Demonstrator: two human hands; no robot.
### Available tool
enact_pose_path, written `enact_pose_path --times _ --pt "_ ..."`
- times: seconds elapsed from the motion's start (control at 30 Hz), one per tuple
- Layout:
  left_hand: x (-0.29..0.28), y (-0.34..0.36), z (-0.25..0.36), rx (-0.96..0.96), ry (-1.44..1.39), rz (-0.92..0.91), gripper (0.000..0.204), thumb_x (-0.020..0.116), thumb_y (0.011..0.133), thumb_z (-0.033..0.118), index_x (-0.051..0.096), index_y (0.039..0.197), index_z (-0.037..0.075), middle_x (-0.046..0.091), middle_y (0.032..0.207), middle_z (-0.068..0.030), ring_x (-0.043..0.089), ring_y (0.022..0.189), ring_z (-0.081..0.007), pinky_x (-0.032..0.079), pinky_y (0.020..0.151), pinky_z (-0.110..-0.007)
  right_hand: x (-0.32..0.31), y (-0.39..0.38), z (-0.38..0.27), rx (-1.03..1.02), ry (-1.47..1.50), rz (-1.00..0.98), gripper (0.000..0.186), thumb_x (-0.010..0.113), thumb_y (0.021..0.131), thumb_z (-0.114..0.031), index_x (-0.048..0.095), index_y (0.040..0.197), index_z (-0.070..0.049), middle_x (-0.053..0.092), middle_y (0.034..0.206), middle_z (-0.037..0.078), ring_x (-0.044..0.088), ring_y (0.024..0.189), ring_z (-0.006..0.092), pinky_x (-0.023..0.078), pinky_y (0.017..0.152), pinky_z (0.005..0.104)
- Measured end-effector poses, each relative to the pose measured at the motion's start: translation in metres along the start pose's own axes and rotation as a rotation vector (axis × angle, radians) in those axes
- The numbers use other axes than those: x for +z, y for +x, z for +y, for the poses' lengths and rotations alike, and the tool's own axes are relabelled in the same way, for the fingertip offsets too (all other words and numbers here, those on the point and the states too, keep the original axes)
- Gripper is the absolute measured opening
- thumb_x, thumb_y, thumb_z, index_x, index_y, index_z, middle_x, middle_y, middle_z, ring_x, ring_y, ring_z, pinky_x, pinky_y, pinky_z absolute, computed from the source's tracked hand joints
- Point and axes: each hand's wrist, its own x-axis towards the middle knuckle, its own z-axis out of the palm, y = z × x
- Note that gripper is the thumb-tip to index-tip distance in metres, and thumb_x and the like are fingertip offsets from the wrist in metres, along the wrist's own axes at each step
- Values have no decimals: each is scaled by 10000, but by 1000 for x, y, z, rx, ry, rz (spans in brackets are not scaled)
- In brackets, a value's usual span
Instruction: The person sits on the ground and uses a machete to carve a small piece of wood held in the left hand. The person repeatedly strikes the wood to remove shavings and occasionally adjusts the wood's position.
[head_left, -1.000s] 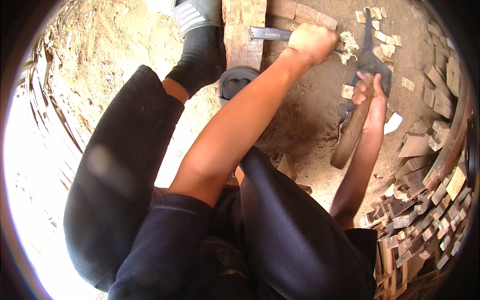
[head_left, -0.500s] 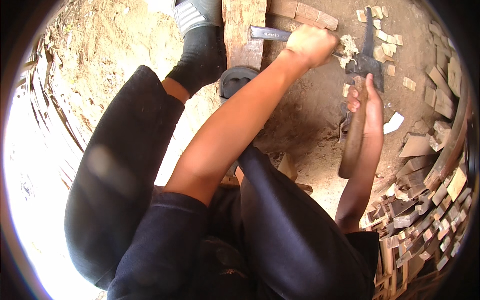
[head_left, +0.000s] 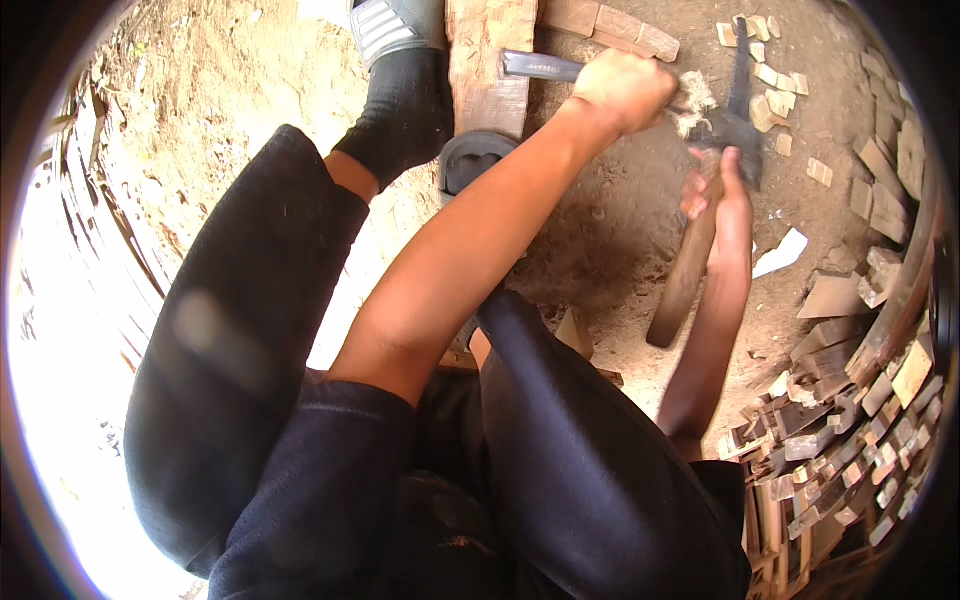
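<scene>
A chisel-like tool (head_left: 540,66) is gripped in the left hand (head_left: 627,92), fingers curled fully round it into a closed fist. Its flat grey blade is pointed left, tip over the right part of a rough wooden plank (head_left: 487,85); whether the wood is touched cannot be told. A pale frayed tuft (head_left: 697,98) is seen at its other end, just right of the fist.

A wooden-handled tool (head_left: 683,285) is held in the right hand (head_left: 722,200), fingers wrapped round the handle near the head, thumb laid along it. The broad dark metal head is blurred and is held close to the tuft; contact cannot be told. The handle's butt is pointed down and left.

Behind the head, a narrow dark blade (head_left: 741,70) is seen on the dirt ground (head_left: 600,235), its lower part hidden. Small pale blocks (head_left: 770,105) are scattered beside it. The plank is flanked by a striped grey slipper (head_left: 392,35) on its left; a dark slipper (head_left: 475,160), partly covered by the left forearm, is seen at its lower end. Wood offcuts (head_left: 820,440) are piled at far right.
</scene>
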Motion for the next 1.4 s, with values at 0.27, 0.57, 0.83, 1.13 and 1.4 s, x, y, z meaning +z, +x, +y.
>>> enact_pose_path --times 0.27,0.57,0.83,1.13,1.4 --pt "5 -3 -1 11 8 30 113 595 718 166 657 773 90 667 813 -101 654 788 -235 520 693 -348 -4 10 3 -46 54 -23 465 419 927 -420 494 1042 24 428 648 -2 376 499 79 331 462 208" --pt "7 -4 0 8 19 14 116 613 705 164 659 785 94 667 816 -101 653 791 -239 520 696 -357 -1 -4 1 38 -60 -14 491 414 930 -412 495 1078 50 420 633 -4 375 482 81 324 435 227" --pt "4 -3 -2 9 32 -9 122 624 710 179 663 787 93 666 826 -103 651 807 -237 519 710 -353 -3 0 9 21 -108 -20 514 420 919 -443 510 1064 43 420 608 -12 378 466 74 332 434 213" --pt "1 -7 -7 0 69 -84 119 620 729 180 662 801 94 667 815 -95 654 793 -225 520 714 -357 1 1 10 -19 -133 12 434 409 929 -421 522 987 -7 451 622 12 399 475 85 351 421 214" --pt "-25 -17 -13 -29 33 -7 135 602 735 194 640 832 108 661 782 -88 652 747 -221 521 697 -349 -1 2 9 -63 181 -141 490 361 948 -406 429 1105 53 392 687 12 352 537 85 316 484 212"
